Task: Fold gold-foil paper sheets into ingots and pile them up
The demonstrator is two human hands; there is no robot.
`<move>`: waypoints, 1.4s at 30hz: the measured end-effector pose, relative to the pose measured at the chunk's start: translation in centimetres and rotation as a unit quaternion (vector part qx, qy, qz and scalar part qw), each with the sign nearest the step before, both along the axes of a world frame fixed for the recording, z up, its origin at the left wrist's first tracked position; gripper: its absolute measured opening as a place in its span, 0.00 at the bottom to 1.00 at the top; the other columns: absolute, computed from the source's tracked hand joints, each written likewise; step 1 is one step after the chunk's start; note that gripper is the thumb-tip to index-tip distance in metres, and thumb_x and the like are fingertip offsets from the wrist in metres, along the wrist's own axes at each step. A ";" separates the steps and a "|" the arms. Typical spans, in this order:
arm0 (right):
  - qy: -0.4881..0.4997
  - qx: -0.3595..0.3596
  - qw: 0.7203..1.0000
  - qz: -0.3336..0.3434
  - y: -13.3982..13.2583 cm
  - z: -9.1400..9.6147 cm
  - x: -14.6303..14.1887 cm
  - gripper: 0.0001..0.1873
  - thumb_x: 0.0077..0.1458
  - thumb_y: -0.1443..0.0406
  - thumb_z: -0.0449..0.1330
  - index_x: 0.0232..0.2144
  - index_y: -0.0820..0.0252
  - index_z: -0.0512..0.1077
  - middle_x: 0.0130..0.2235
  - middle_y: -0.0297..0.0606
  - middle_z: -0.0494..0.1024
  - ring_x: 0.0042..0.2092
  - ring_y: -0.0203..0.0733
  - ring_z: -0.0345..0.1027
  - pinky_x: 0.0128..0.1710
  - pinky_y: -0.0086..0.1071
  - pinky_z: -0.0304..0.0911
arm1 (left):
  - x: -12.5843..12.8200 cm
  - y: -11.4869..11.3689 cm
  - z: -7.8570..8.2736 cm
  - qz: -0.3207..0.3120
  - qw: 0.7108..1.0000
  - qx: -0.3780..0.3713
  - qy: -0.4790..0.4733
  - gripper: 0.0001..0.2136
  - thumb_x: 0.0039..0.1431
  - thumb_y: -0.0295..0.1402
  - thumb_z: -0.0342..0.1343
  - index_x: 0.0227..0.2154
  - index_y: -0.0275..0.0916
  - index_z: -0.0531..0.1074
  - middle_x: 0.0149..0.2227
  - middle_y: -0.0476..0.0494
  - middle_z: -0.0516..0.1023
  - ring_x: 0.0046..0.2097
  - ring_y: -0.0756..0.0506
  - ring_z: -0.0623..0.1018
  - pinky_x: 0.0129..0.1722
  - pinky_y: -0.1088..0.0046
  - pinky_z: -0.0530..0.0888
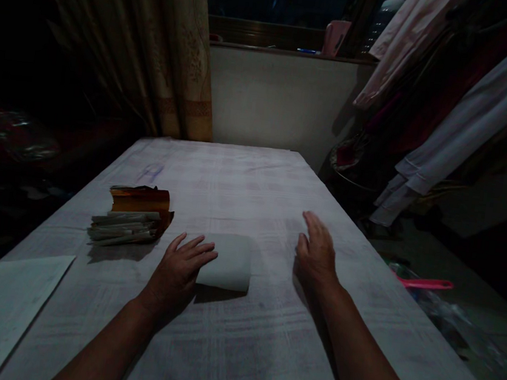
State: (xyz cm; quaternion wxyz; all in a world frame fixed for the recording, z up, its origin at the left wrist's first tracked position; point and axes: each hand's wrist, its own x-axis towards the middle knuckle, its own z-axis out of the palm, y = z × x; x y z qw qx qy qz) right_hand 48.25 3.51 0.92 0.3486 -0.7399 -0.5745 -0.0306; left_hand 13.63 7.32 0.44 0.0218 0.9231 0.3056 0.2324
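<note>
My left hand (pixel 188 262) rests with spread fingers at the left edge of a pale folded sheet of paper (pixel 229 260), its fingertips over the paper. The sheet's right side curves up a little off the cloth and throws a shadow. To the right, apart from the paper, my right hand (pixel 317 249) is held over the cloth with fingers stretched forward and nothing visible in it. Left of my left hand lie a stack of folded papers (pixel 123 227) and, behind it, a brown-orange folded piece (pixel 140 200) that looks like card or an envelope.
A pale checked cloth (pixel 246 177) covers the table. One large white sheet (pixel 16 303) lies at the front left. Beyond are a curtain (pixel 168 52), a sill with a pink cup (pixel 335 38), hanging clothes (pixel 464 110), and a pink handle (pixel 426 283) low at the right.
</note>
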 end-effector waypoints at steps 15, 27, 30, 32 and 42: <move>-0.011 -0.027 0.913 0.408 -2.5 0.9 -6.9 0.15 0.62 0.67 0.55 0.48 0.51 0.77 0.49 0.41 0.82 0.55 0.46 0.72 0.56 0.44 0.62 | -0.4 -1.4 0.3 0.015 0.997 -0.063 -0.039 0.14 0.67 0.29 0.44 0.44 0.43 0.76 0.46 0.43 0.84 0.51 0.41 0.81 0.63 0.46 0.64; 0.008 -0.174 0.961 0.216 -2.2 1.0 -10.2 0.08 0.60 0.64 0.60 0.34 0.54 0.80 0.32 0.36 0.83 0.35 0.43 0.76 0.38 0.33 0.61 | 1.6 -3.6 0.2 0.127 0.988 0.007 -0.084 0.26 0.68 0.33 0.50 0.67 0.40 0.57 0.64 0.33 0.69 0.65 0.34 0.68 0.61 0.48 0.69; -0.009 -0.177 0.961 0.214 -2.2 0.8 -10.4 0.07 0.60 0.64 0.60 0.35 0.54 0.80 0.33 0.36 0.83 0.36 0.44 0.76 0.40 0.34 0.61 | 2.6 -4.8 0.5 0.041 0.999 0.016 -0.001 0.22 0.67 0.31 0.49 0.63 0.41 0.65 0.65 0.36 0.68 0.69 0.34 0.63 0.67 0.45 0.60; -0.007 -0.174 0.962 0.211 -2.3 0.6 -10.5 0.07 0.61 0.64 0.60 0.37 0.54 0.79 0.34 0.36 0.83 0.37 0.44 0.76 0.41 0.35 0.62 | 3.2 -5.5 0.4 -0.003 0.999 -0.004 0.042 0.23 0.67 0.32 0.51 0.64 0.39 0.64 0.64 0.36 0.70 0.67 0.35 0.67 0.67 0.46 0.59; -0.046 -0.071 0.979 0.187 -2.1 -1.5 -9.7 0.18 0.56 0.65 0.62 0.50 0.54 0.74 0.51 0.45 0.78 0.55 0.55 0.68 0.54 0.48 0.60 | 3.3 -5.6 -0.6 -0.023 0.998 -0.043 0.049 0.29 0.68 0.43 0.53 0.68 0.39 0.58 0.65 0.36 0.69 0.66 0.36 0.67 0.67 0.49 0.60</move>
